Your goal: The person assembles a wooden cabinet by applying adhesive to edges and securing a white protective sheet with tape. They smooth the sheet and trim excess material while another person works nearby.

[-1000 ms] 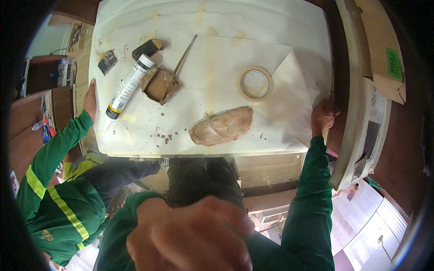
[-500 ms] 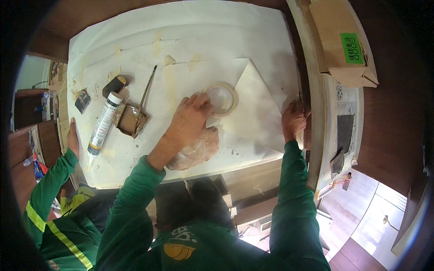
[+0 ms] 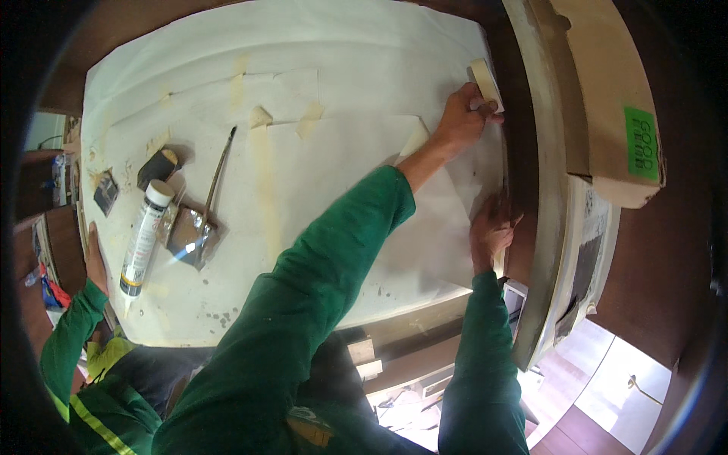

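Note:
My left hand (image 3: 462, 120) reaches across to the far right edge of the white paper sheet (image 3: 341, 45). Its fingers are closed on a roll of masking tape (image 3: 482, 79), seen nearly edge-on. Lower on that same edge, my right hand (image 3: 491, 235) rests with curled fingers; what they pinch, if anything, is hidden. Beneath my left forearm lies a loose paper piece (image 3: 364, 144) with its corner folded over. Whether a tape strip runs between my hands I cannot make out.
A sealant tube (image 3: 144, 243), a brush (image 3: 220, 171) on a plastic-wrapped brown piece (image 3: 191, 235), a dark block (image 3: 158, 168) and a sanding scrap (image 3: 105, 193) lie left. Another person's hand (image 3: 95, 258) touches the left edge. A cardboard box (image 3: 607, 91) stands right.
My left hand has picked up the tape roll and carried it to the far right edge. My right hand stays by the edge. The crumpled clear plastic near my left wrist no longer shows.

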A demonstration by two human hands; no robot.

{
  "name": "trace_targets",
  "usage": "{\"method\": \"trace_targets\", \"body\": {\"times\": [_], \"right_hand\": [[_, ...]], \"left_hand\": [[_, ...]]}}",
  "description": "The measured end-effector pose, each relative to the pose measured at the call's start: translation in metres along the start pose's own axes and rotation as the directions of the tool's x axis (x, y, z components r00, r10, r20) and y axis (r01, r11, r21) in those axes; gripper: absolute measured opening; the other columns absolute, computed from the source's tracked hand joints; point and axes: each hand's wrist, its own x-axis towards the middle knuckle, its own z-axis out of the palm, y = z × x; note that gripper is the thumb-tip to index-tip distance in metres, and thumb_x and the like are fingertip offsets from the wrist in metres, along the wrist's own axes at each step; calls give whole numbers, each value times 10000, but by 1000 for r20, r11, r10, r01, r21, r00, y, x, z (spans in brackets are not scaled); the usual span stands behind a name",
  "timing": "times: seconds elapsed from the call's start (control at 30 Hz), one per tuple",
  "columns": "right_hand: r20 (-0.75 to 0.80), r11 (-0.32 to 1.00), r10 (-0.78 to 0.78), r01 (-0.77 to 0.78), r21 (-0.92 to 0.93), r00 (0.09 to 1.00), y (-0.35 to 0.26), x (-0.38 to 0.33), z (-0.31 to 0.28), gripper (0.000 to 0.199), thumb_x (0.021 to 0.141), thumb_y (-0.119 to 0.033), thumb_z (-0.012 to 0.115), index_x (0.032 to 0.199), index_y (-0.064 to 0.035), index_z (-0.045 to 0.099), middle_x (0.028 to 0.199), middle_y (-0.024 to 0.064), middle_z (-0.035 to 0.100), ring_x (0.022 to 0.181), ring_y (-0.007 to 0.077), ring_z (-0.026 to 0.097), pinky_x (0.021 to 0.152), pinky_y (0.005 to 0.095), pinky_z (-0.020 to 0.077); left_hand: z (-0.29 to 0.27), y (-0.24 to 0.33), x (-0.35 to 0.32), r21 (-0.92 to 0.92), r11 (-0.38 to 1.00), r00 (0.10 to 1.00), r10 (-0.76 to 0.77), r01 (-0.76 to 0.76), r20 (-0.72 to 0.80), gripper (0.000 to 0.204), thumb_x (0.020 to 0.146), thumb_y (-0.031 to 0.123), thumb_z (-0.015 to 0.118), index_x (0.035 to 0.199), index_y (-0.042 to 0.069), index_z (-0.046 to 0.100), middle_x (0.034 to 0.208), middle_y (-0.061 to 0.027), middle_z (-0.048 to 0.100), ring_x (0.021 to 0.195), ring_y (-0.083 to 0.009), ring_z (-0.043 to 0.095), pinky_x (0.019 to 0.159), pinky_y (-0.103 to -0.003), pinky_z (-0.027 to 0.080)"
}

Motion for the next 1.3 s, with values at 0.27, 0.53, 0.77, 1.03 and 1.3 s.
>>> {"method": "trace_targets", "body": {"times": [0.27, 0.53, 0.77, 1.03, 1.3], "right_hand": [[81, 997, 33, -27, -70, 996, 2, -1, -3, 449, 978, -393, 600, 1333, -126, 660, 1317, 232, 632, 1105, 460, 634, 890, 529, 533], [-48, 982, -190, 189, -15, 981, 12, 5, -7, 383, 980, -345, 618, 1277, -117, 696, 1166, 252, 692, 1004, 418, 687, 871, 490, 554], [17, 992, -72, 73, -102, 997, -19, 35, -36, 460, 889, -426, 676, 1224, -116, 730, 1162, 181, 721, 1068, 384, 675, 949, 454, 516], [57, 913, -159, 125, 389, 986, -91, 110, -2, 580, 924, -174, 686, 1477, -140, 516, 1386, 146, 604, 1159, 264, 617, 973, 380, 506], [-122, 726, -480, 472, 501, 869, -121, 134, -36, 448, 916, -159, 723, 1332, -54, 597, 1265, 138, 662, 1150, 269, 626, 987, 363, 488]], "left_hand": [[-25, -34, 25, 110, 989, 993, -90, 99, -77, 240, 1016, 139, 580, 1217, 8, 577, 1016, -78, 660, 997, -202, 659, 814, -361, 537], [-17, -29, 28, 295, 953, 996, -52, 70, -67, 245, 963, 87, 584, 1186, -11, 616, 1059, -123, 696, 943, -241, 649, 845, -370, 503], [-30, 0, 30, -94, 905, 901, -424, 416, -96, 299, 998, 110, 555, 1280, 13, 583, 1239, -111, 671, 1101, -246, 652, 905, -416, 556], [-31, 27, 29, -123, 923, 914, -380, 364, -145, 344, 985, 180, 503, 1229, -55, 561, 1222, -218, 645, 1078, -340, 673, 873, -440, 566], [-48, 38, 36, -246, 880, 912, -405, 407, 61, 409, 871, 299, 573, 1044, -67, 629, 912, -202, 692, 839, -307, 701, 771, -405, 548]]}}
